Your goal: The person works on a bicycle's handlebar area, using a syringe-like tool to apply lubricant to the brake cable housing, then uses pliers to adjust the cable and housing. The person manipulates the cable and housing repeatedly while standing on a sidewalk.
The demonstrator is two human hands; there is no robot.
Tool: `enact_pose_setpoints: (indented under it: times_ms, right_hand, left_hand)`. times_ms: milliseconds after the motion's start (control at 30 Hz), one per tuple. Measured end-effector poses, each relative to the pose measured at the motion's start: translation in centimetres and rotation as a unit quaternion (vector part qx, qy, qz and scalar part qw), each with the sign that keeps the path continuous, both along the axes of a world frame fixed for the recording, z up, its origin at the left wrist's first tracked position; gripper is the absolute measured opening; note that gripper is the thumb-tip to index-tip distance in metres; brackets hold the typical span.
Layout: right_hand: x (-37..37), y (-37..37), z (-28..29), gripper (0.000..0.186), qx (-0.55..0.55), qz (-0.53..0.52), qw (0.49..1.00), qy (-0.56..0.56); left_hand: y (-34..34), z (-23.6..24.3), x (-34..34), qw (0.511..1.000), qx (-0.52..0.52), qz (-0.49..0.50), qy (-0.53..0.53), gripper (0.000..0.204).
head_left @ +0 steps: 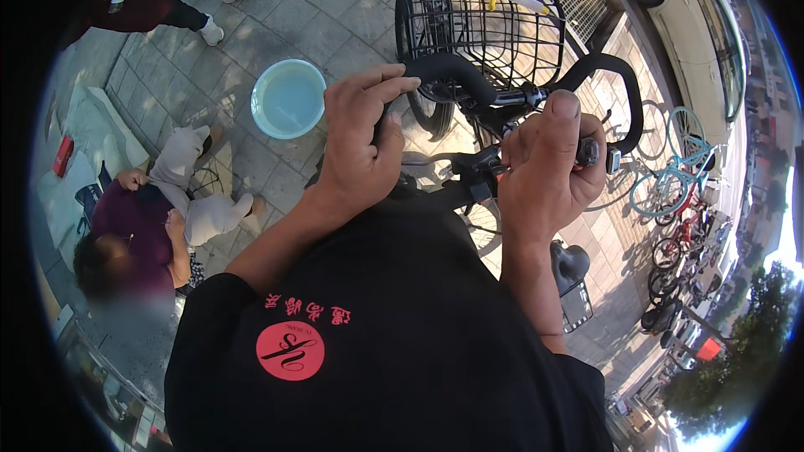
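A black bicycle handlebar [603, 67] curves in front of me, with a black wire basket [477, 25] mounted ahead of it. My left hand [360, 138] wraps around the left grip of the bar, fingers curled over its end. My right hand [548, 163] closes on a small dark part near the right grip, thumb raised; the part itself is mostly hidden by the fingers. My black shirt fills the lower middle of the view and hides the frame below.
A pale blue basin of water [289, 99] stands on the paved ground to the left. A seated person in a purple top [138, 226] is at lower left, another person's legs [201, 0] at top left. Parked bicycles [678, 176] line the right.
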State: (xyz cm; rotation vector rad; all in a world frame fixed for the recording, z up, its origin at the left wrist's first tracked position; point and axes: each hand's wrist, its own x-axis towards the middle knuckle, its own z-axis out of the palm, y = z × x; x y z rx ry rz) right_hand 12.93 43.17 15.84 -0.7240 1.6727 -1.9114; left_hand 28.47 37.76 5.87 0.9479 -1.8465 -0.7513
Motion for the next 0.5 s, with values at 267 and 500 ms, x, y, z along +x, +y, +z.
enact_pose_setpoints:
  times_ms: [267,500]
  right_hand:
    - [-0.5,-0.1,-0.4,0.034,-0.01,-0.001,1.0,0.002]
    - [-0.9,0.2,-0.4,0.039,-0.04,0.054,0.997,0.028]
  left_hand:
    - [0.0,-0.5,0.3,1.0,-0.005,-0.023,0.004,0.049]
    - [-0.1,-0.2,0.2,1.0,-0.017,-0.025,0.007,0.047]
